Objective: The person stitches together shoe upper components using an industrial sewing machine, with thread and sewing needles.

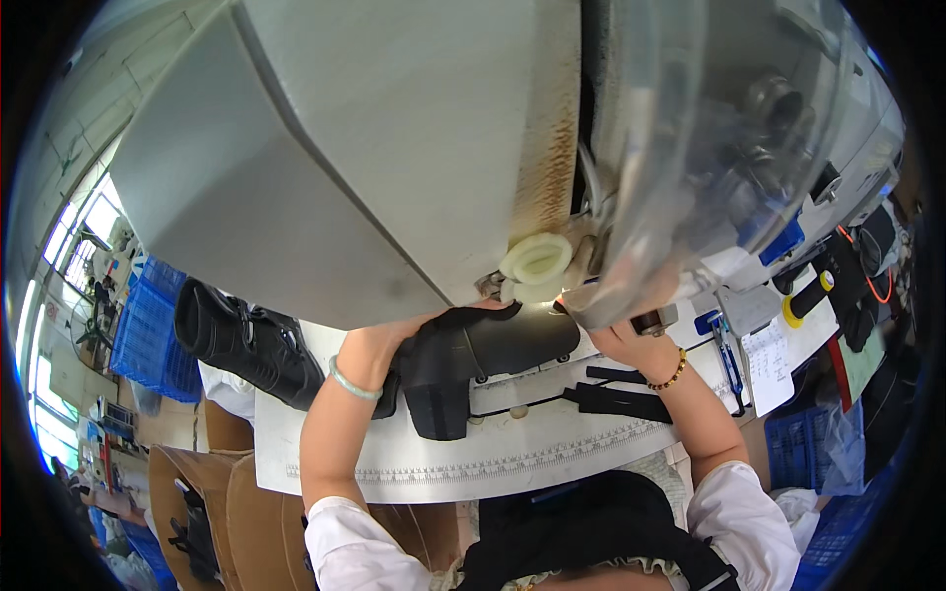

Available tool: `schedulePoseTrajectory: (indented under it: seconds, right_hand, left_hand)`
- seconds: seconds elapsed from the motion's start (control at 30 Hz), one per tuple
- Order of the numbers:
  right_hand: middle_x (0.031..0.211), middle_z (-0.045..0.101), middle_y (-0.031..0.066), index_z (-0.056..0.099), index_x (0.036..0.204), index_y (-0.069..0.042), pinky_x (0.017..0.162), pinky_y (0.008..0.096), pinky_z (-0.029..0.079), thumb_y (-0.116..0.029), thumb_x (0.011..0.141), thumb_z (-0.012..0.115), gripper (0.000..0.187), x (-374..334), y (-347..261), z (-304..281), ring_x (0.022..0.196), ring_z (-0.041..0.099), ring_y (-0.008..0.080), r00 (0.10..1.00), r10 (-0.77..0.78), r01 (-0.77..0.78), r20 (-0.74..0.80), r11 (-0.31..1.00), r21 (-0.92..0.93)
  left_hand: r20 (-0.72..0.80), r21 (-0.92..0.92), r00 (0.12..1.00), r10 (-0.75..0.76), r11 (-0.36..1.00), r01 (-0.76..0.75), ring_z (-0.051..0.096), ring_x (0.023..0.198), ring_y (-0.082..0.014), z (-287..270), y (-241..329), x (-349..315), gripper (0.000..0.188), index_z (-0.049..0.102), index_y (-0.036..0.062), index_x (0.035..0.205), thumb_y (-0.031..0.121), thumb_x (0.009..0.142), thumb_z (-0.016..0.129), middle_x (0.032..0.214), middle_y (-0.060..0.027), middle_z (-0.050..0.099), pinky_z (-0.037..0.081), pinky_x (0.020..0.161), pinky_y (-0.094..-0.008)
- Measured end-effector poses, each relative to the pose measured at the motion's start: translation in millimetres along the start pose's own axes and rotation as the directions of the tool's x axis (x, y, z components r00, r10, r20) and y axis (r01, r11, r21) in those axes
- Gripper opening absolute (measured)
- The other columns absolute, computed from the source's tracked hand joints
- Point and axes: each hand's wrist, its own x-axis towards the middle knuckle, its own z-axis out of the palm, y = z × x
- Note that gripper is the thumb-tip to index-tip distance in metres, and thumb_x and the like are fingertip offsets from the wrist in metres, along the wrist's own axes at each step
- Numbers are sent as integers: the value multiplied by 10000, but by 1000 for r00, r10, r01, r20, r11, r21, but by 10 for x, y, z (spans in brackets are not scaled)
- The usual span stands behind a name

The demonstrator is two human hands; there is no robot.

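Note:
A black leather-like piece (493,345) with a flap hanging toward me lies on the white tabletop, under the head of a pale grey sewing machine (414,128). My left hand (399,330) reaches over the piece's far left edge. The machine covers most of its fingers; only fingertips show near the lit needle area. At the piece's right end is my right hand (626,340), its fingers bent and closed on the edge, partly seen through a clear curved shield (650,187). Whatever lies right under the needle is hidden.
A tall black boot (246,340) lies at the left of the white table (414,483), which has a ruler scale along its front. Black strips (621,399) lie near my right wrist. A thread cone (810,298), paper sheet (767,366) and blue crate (803,448) are at right.

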Motion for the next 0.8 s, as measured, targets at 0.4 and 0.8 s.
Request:
schedulePoseTrajectory:
  seconds: [0.4,0.8]
  right_hand:
    - [971,568,129,571,900,16,895,443,370,-9,644,576,257,-9,-141,-22,972,512,308,994,58,-57,-97,998,9]
    - [1032,592,2,636,972,-121,867,346,436,-50,662,637,318,-75,-266,-191,938,566,175,963,-270,267,-23,959,-101]
  left_hand:
    - [0,554,1000,21,832,-17,580,917,-174,-28,34,45,402,609,-2,1043,165,707,754,1019,-73,631,478,810,-290]
    - [-283,-88,925,-253,967,238,590,727,-72,741,-113,-467,183,636,-18,877,95,758,719,824,-25,645,477,654,-198]
